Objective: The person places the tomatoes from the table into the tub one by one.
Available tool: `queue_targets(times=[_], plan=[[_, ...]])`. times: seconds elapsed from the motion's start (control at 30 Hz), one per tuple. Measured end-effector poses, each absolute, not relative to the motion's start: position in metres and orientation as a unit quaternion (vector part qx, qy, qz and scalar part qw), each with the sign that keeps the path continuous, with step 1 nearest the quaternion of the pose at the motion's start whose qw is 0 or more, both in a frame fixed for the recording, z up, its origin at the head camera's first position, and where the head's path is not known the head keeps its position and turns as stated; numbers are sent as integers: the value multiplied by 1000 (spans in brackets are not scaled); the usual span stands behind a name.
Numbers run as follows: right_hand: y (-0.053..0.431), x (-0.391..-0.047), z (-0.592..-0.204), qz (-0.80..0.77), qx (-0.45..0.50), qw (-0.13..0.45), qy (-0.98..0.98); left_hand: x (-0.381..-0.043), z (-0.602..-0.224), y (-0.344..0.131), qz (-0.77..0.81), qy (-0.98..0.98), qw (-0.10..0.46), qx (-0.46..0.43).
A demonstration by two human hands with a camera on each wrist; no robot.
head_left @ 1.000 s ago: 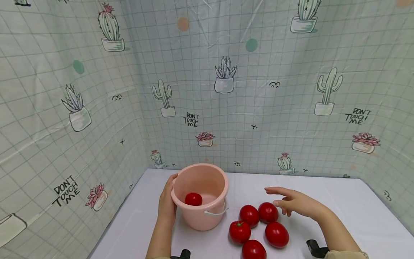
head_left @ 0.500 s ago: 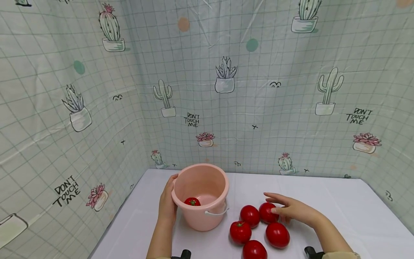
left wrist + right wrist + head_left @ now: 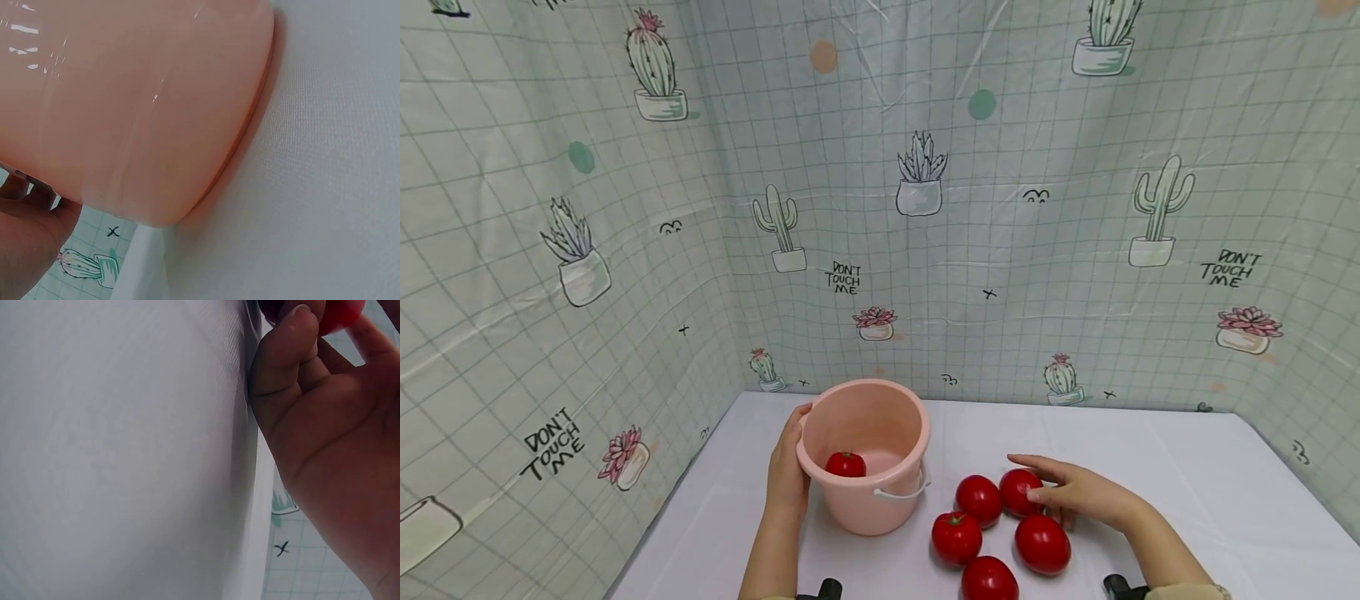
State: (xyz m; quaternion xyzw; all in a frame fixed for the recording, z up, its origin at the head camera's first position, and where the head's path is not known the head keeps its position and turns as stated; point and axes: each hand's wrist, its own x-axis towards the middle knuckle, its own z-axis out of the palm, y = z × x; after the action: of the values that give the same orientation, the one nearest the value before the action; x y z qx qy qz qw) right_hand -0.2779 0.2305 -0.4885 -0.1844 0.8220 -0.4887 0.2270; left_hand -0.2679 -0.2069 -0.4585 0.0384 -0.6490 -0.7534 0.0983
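Observation:
A pink bucket (image 3: 874, 500) with a white handle stands upright on the table. My left hand (image 3: 787, 467) grips its left side near the rim; the left wrist view shows the bucket wall (image 3: 137, 106) and part of the fingers. One red tomato (image 3: 846, 464) lies inside the bucket. To the right, my right hand (image 3: 1086, 497) holds a tomato (image 3: 1017, 492) at the back of a group, thumb on its near side and index finger reaching over the far side. In the right wrist view, curled fingers partly hide that red tomato (image 3: 342, 315).
Several more tomatoes lie close together: one left (image 3: 978, 500), one with a green stem (image 3: 957, 538), one right (image 3: 1042, 544) and one at the front (image 3: 990, 579). A white cloth covers the table (image 3: 1120, 433). A cactus-print curtain (image 3: 985, 250) hangs behind.
My right hand has come down and left onto the back tomato, its thumb now against it. The tomato in the bucket has turned, showing its green top. My left hand has stayed put.

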Motion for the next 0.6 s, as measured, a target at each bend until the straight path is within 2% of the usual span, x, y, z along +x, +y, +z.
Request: queue_targets(times=[0.3,0.6], plan=[[230,-280,-490,-501,-184,230,814,-269,-458,-208,-759,-643,97,33],[231,-283,-490,-472,-183,194,841,-268,-459,-207,-756,-647,100,30]])
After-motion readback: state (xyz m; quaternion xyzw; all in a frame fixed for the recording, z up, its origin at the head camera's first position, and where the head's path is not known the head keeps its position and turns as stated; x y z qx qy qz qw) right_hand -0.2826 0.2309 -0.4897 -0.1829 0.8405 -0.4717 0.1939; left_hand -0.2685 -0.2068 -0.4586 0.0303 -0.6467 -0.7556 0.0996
